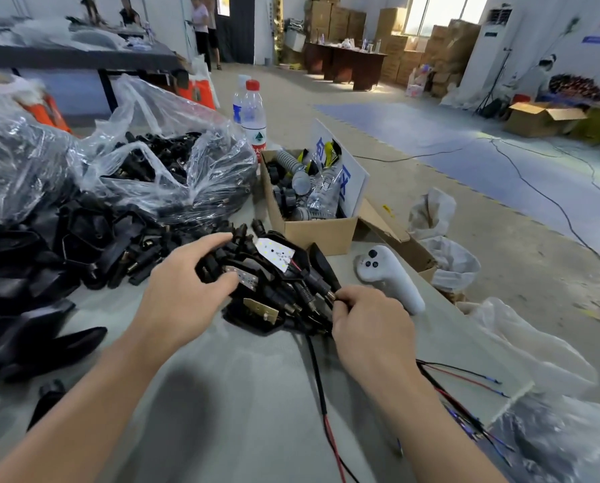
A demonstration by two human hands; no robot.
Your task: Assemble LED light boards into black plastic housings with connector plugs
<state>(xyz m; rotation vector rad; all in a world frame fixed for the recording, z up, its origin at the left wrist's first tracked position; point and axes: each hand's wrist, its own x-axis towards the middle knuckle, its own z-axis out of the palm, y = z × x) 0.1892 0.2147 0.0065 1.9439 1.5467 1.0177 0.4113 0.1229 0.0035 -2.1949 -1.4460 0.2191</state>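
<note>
A heap of black plastic housings with connector plugs point(284, 291) lies on the grey table in front of me. A white LED board point(274, 254) sits on top of the heap, and a brass-coloured board point(260, 310) shows lower down. My left hand point(183, 291) grips the left side of the heap, thumb against a small board point(248, 278). My right hand point(368, 325) pinches a black connector plug point(329, 295) at the heap's right edge. A black cable with red wire point(321, 388) runs from the heap toward me.
Clear plastic bags of black parts point(159, 169) and loose black housings point(47, 259) fill the left. A cardboard box point(321, 231) with bulbs stands behind, two water bottles point(253, 116) beyond it. A white controller point(389, 277) and loose wires point(465, 388) lie to the right.
</note>
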